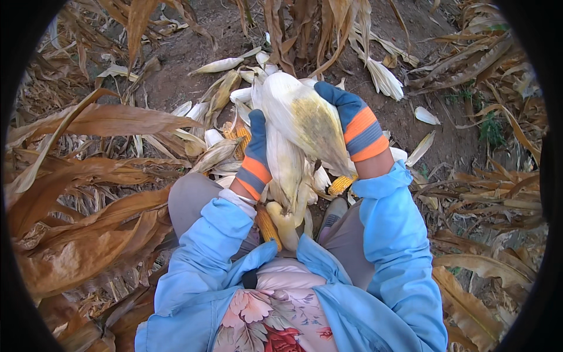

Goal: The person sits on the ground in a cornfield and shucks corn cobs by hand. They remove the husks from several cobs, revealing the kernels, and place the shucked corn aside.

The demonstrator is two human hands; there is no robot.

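Pale, dry corn husks (302, 111) spread out between my two gloved hands, in front of my chest; they hang down from the top, and whatever cob is inside is hidden. My left hand (256, 144), in a blue glove with orange and grey bands, is closed on the left side of the husks. At the right edge my right hand (356, 122), gloved alike, grips the broad husk leaf, its fingertips hidden behind it. Bare yellow corn cobs lie below and beside: one at my left knee (268, 226), one under the husks (340, 185), more at the left (239, 138).
Loose husks (218, 97) are strewn over brown soil (176, 76) around my bent legs. Dry corn stalks and leaves crowd in from the left (88, 217), the right (487, 193) and straight ahead (311, 29). A shoe (334, 216) shows between my legs.
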